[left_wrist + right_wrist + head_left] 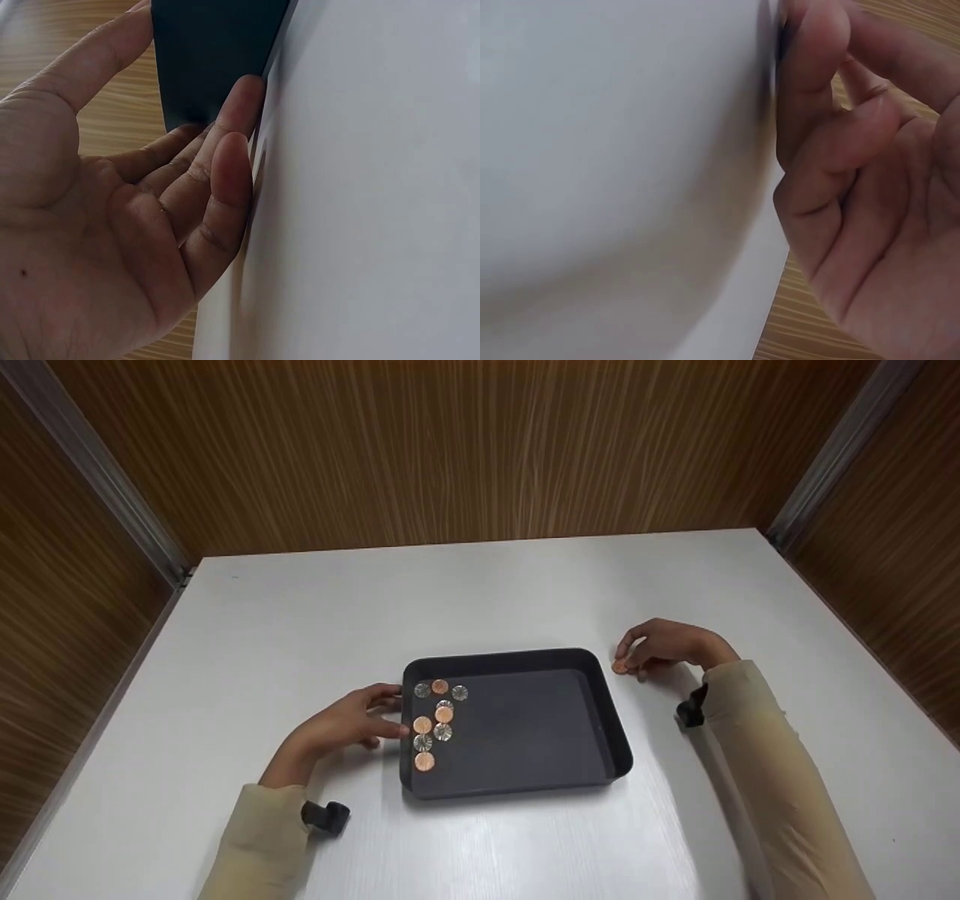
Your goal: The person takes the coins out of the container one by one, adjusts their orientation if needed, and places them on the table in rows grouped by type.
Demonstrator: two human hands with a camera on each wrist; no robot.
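your left hand point(341, 727) rests with relaxed, straight fingers against the left wall of the black tray point(600, 712), beside the coins point(435, 720) in its left part. your right hand point(664, 649) pinches a copper coin point(619, 666) on the white table point(300, 607), just right of the tray.

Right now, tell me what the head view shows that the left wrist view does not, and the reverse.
Only the head view shows the coins lying in the left part of the black tray, the right hand pinching a copper coin on the table beside the tray, and both sleeves. Only the left wrist view shows the left hand's palm and its fingertips against the tray's outer wall. Both show the left hand, the tray and the white table.
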